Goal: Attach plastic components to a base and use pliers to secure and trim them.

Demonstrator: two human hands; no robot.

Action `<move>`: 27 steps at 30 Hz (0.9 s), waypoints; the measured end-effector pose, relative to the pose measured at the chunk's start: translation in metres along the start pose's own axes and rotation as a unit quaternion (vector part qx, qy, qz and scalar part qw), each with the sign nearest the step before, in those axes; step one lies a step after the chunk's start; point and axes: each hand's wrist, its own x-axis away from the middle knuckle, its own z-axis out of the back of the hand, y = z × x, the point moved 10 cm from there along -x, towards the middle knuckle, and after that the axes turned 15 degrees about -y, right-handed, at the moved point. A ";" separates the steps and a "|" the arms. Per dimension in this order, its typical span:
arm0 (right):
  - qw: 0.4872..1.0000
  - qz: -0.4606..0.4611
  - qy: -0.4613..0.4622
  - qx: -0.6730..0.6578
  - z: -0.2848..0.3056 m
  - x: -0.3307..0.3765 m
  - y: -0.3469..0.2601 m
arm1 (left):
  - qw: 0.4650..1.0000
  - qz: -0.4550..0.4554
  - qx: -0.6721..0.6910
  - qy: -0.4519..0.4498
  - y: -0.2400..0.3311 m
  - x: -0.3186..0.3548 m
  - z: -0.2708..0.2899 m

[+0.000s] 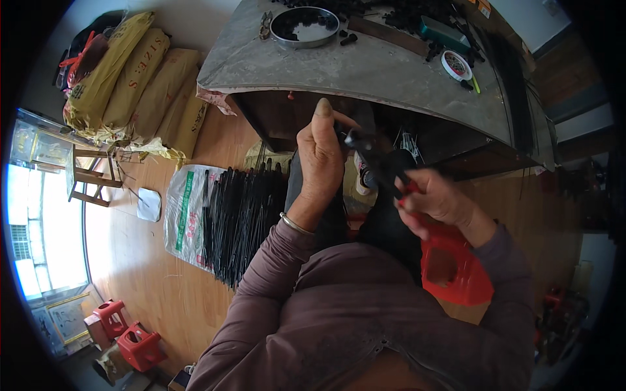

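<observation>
In front of my lap, just below the table's near edge, my left hand [321,153] is closed with its thumb pointing up. Its fingers curl round a small black piece [340,129], mostly hidden. My right hand [435,201] grips a dark pliers-like tool [375,156] with red handles, smeared by motion. The tool's head meets the black piece beside my left fingers. To the left of my legs, a thick bundle of long thin black rods [244,215] lies on a white plastic sack [186,202].
The grey table [274,68] bears a round metal dish [304,40] with black parts, a white round container [456,65], a green box [445,34] and loose black pieces. Yellow sacks [137,85] stand at far left. Red plastic stools [140,348] and a wooden stool [94,176] are on the left.
</observation>
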 end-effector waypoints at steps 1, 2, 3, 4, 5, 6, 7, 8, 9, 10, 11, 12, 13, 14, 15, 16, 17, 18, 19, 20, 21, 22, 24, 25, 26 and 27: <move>0.999 -0.031 -0.022 -0.003 -0.003 0.002 0.003 | 1.000 -0.014 -0.007 -0.011 0.002 -0.001 -0.003; 0.997 -0.061 -0.044 -0.004 -0.006 0.004 0.006 | 1.000 -0.017 -0.010 -0.008 0.002 0.002 -0.006; 0.994 -0.085 -0.067 -0.003 -0.007 0.002 0.008 | 1.000 -0.013 -0.008 0.006 0.000 0.002 -0.006; 0.990 -0.109 -0.093 -0.001 -0.011 -0.001 0.007 | 1.000 -0.009 -0.006 0.023 -0.002 0.004 -0.003; 0.966 -0.074 0.016 0.246 0.009 0.002 -0.018 | 1.000 -0.006 0.014 0.021 -0.008 0.001 -0.003; 0.966 -0.064 0.011 0.249 0.010 0.003 -0.019 | 1.000 -0.008 0.013 0.023 -0.005 0.001 -0.005; 0.943 0.037 0.096 0.317 0.021 0.010 -0.045 | 1.000 0.001 0.024 0.014 -0.003 0.002 -0.004; 0.899 0.137 0.179 0.375 0.026 0.023 -0.070 | 0.999 0.010 0.036 0.004 0.000 0.002 -0.003; 0.877 0.194 0.172 0.404 0.018 0.029 -0.081 | 0.999 0.009 0.034 0.007 0.001 0.003 -0.002; 0.878 0.195 0.171 0.403 0.015 0.032 -0.079 | 1.000 -0.007 0.023 -0.009 0.005 0.002 -0.005; 0.990 0.091 0.065 0.085 0.017 0.016 -0.034 | 0.999 -0.021 0.012 -0.026 0.008 0.001 -0.008; 0.968 -0.027 -0.046 -0.244 -0.008 0.012 0.007 | 0.999 -0.021 0.014 -0.028 0.005 0.000 -0.009; 0.955 -0.046 -0.066 -0.285 -0.019 0.011 0.011 | 0.999 -0.037 0.003 -0.027 0.005 -0.001 -0.010; 0.955 -0.048 -0.060 -0.287 -0.017 0.011 0.012 | 0.998 -0.052 -0.007 -0.027 0.005 -0.001 -0.013; 0.961 -0.075 -0.105 -0.246 -0.023 0.011 0.015 | 0.998 -0.047 -0.004 -0.033 0.004 -0.001 -0.016; 0.962 -0.101 -0.151 -0.206 -0.030 0.009 0.018 | 0.999 -0.036 0.003 -0.014 0.004 -0.001 -0.013; 0.983 -0.103 -0.111 -0.107 -0.017 0.004 0.009 | 1.000 -0.025 0.009 0.006 0.004 0.000 -0.009; 0.981 -0.109 -0.113 -0.114 -0.015 -0.002 0.012 | 1.000 -0.016 0.011 0.006 0.003 0.000 -0.008; 0.990 0.025 0.024 0.139 0.015 -0.005 -0.024 | 0.999 -0.003 0.025 0.019 0.003 0.000 -0.004; 0.898 0.155 0.156 0.381 0.020 0.011 -0.064 | 0.999 0.010 0.039 0.033 0.001 0.000 0.001; 0.901 0.148 0.153 0.378 0.023 0.009 -0.063 | 0.999 0.003 0.028 0.025 0.001 -0.002 0.004; 0.892 0.182 0.161 0.381 0.025 0.013 -0.071 | 0.999 0.011 0.032 0.026 -0.001 -0.002 0.006; 0.885 0.210 0.168 0.379 0.024 0.020 -0.075 | 1.000 -0.009 0.007 0.014 0.005 -0.003 0.006; 0.982 0.126 0.057 0.127 0.026 0.004 -0.040 | 1.000 0.000 0.027 0.000 0.004 -0.002 0.003; 0.988 0.031 -0.056 -0.138 0.007 -0.004 -0.006 | 1.000 0.007 0.030 -0.001 0.003 -0.001 0.003; 0.988 0.026 -0.054 -0.142 0.005 -0.003 0.000 | 1.000 -0.001 0.021 -0.001 0.005 -0.002 0.002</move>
